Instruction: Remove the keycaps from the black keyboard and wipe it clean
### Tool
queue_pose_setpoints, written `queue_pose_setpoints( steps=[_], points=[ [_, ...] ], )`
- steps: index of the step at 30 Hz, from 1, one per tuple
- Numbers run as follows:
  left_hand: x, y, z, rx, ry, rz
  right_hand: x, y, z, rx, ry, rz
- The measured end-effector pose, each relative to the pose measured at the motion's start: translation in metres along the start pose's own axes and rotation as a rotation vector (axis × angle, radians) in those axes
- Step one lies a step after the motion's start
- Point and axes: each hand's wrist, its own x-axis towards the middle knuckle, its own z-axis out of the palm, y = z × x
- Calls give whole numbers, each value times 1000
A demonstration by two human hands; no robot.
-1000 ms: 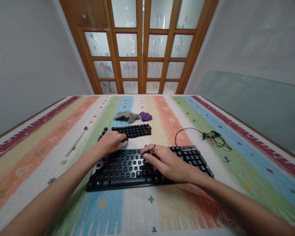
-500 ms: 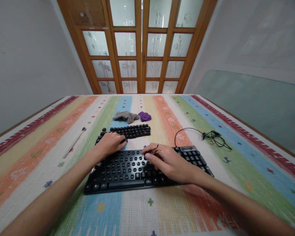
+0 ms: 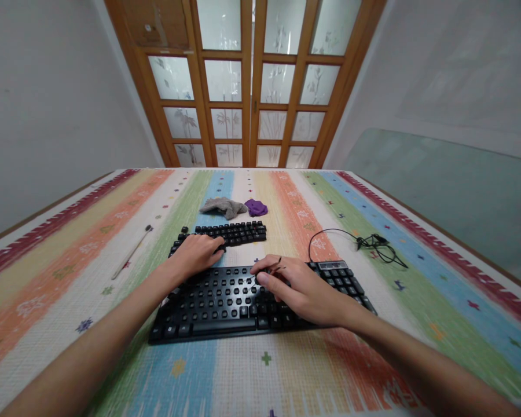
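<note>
A black keyboard (image 3: 212,330) lies before me, many of its keys bare to small raised stems, with caps still on the number pad and bottom row. My right hand (image 3: 301,289) hovers over its middle, fingers closed on a thin dark tool (image 3: 276,267) whose kind is hard to make out. Behind the keyboard, loose black keycaps (image 3: 244,233) stand in rows. My left hand (image 3: 195,253) lies over the left part of those rows, thumb and forefinger apart around keycaps. Its other fingertips are hidden.
A thin brush (image 3: 132,252) lies to the left. Farther back are a grey cloth (image 3: 223,207) and a purple cloth (image 3: 256,208). The keyboard's cable (image 3: 377,242) is bundled on the right of the striped tablecloth (image 3: 238,376). Beyond the table stand glazed wooden doors (image 3: 250,121).
</note>
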Motion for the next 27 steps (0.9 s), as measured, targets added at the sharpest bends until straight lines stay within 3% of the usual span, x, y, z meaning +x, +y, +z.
queue_pose_setpoints(
  steps=[8, 19, 27],
  points=[
    [-2, 1, -3, 22, -37, -14, -6, 1, 0, -49, -61, 5],
    [-5, 0, -1, -56, 3, -4, -13, 0, 0, -76, -94, 16],
    [-26, 4, 2, -145, 94, 24, -15, 9, 19, 92, -136, 154]
  ],
)
